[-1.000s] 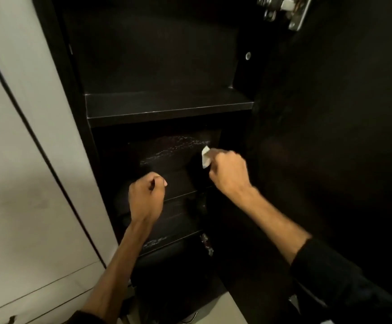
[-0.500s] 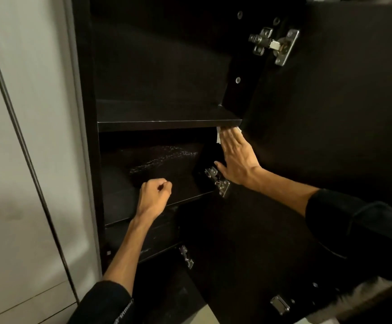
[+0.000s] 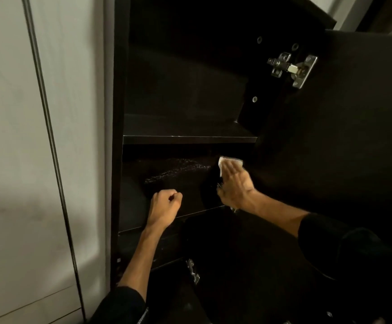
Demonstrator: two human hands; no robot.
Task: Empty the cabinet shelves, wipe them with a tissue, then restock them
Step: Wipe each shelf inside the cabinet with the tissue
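A tall dark cabinet stands open with bare shelves. The upper shelf [image 3: 188, 136] and the shelf below it [image 3: 190, 211] hold nothing. My right hand [image 3: 234, 185] lies flat with straight fingers, pressing a white tissue [image 3: 231, 163] against the right inner side of the cabinet, just under the upper shelf. My left hand [image 3: 165, 203] is a fist holding nothing, in front of the lower shelf's edge. A streak of pale marks [image 3: 178, 170] shows on the back panel between the shelves.
The open cabinet door [image 3: 342, 148] fills the right side, with a metal hinge [image 3: 292, 69] near the top and another [image 3: 192, 271] lower down. A pale wall panel with a dark vertical strip [image 3: 50, 141] is on the left.
My right hand with the tissue has slid down a little from the upper shelf's underside along the right inner side. The view has tilted up. My left fist has hardly moved.
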